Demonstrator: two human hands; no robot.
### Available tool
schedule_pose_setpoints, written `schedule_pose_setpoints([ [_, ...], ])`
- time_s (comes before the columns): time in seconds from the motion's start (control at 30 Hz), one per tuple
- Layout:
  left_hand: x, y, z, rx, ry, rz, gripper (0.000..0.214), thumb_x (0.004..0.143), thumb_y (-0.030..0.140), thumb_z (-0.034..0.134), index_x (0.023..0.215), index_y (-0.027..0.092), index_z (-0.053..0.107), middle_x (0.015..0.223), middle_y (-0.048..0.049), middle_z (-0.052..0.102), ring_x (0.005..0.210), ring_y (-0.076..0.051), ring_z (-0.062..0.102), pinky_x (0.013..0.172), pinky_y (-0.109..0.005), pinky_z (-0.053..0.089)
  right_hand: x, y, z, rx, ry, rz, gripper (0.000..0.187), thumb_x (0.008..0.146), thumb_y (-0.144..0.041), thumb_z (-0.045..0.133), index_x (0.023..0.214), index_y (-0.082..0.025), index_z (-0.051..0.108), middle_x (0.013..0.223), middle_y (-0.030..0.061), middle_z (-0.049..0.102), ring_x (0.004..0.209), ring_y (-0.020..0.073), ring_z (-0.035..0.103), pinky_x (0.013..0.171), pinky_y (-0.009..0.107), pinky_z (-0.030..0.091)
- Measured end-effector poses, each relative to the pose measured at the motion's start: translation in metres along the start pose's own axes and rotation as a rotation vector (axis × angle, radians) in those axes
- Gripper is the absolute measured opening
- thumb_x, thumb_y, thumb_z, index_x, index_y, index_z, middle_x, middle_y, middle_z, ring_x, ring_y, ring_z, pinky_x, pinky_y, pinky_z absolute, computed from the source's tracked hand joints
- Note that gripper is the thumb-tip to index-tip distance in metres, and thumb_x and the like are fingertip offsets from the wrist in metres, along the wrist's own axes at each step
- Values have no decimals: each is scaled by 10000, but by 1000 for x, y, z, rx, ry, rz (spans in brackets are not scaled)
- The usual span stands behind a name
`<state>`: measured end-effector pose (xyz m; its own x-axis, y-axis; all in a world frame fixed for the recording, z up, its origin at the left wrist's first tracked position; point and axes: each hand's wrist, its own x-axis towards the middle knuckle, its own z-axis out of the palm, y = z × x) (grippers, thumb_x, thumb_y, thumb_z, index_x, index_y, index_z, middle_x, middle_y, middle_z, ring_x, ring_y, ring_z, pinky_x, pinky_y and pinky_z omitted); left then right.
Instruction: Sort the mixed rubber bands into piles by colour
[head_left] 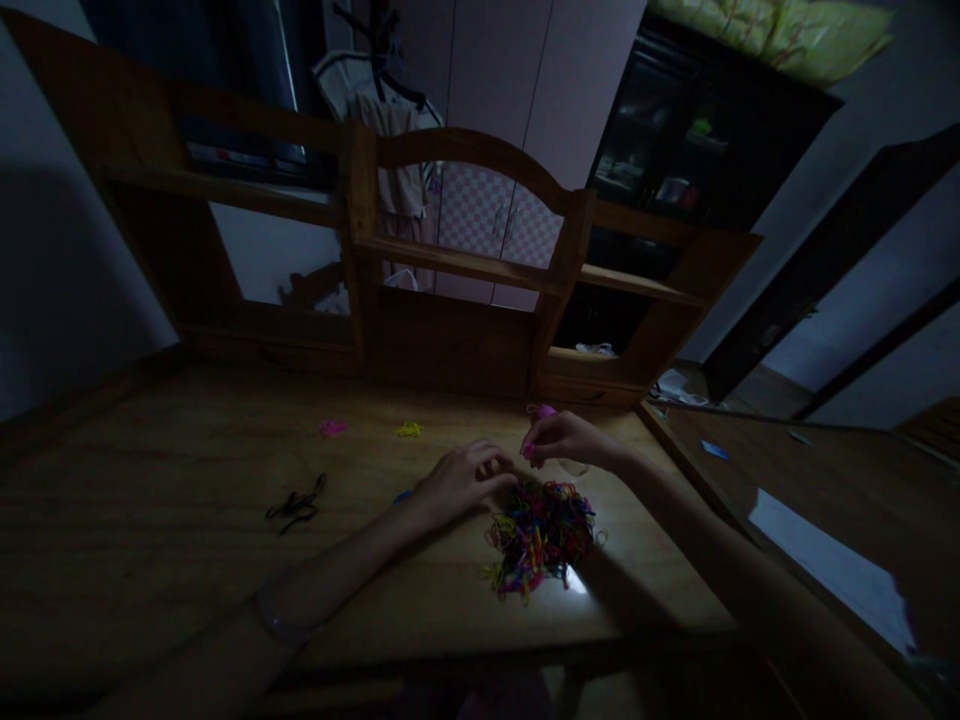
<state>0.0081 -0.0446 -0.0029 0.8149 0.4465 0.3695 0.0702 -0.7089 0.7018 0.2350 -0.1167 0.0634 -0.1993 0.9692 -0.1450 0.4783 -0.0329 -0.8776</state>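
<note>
A heap of small multicoloured rubber bands [544, 540] lies on the wooden table in front of me. My left hand [466, 482] rests at the heap's left edge, its thumb and curved fingers apart, with nothing visible between them. Just above the heap, my right hand [568, 438] is closed in a pinch on pink rubber bands [546, 410], which show at its fingertips and above its fingers. To the left lie small sorted groups: pink bands [332, 428], yellow bands [409, 430] and black bands [296, 505]. Something blue [403, 496] shows partly behind my left wrist.
A wooden shelf unit [457, 265] rises along the table's far edge. On the lower surface at right are a white sheet [832, 565] and a small blue card [715, 450]. The room is dim, with a dark cabinet [675, 150] behind.
</note>
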Motion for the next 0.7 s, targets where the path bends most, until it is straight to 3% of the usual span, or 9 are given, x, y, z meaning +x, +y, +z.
schedule_pose_setpoints([
  [0.2,-2,-8,1,45,-48,76,96,863,243,603,893,195,681,996,-21,629,887,-158,600,802,-259,456,13,-18,10,230,81,39,330,648,-360,817,856,-129,709,815,53,722,770,168,683,794,329,546],
  [0.43,-3,-8,3,83,-58,45,228,901,381,561,839,185,661,971,-37,620,826,-163,600,795,-271,453,50,-42,17,456,70,83,277,684,-284,819,874,-116,708,887,73,725,876,163,689,909,304,517],
  [0.57,-5,-5,5,157,-92,87,286,942,379,480,832,182,656,921,-47,621,823,-163,595,764,-267,446,87,-62,33,442,-8,64,260,676,-271,821,853,-119,707,920,76,725,902,176,691,920,308,517],
  [0.7,-5,-4,8,245,-139,114,237,927,374,503,947,199,662,963,-47,638,813,-171,609,708,-280,448,146,-85,62,358,-37,0,178,667,-222,801,780,-130,699,845,42,730,847,158,697,895,290,525],
])
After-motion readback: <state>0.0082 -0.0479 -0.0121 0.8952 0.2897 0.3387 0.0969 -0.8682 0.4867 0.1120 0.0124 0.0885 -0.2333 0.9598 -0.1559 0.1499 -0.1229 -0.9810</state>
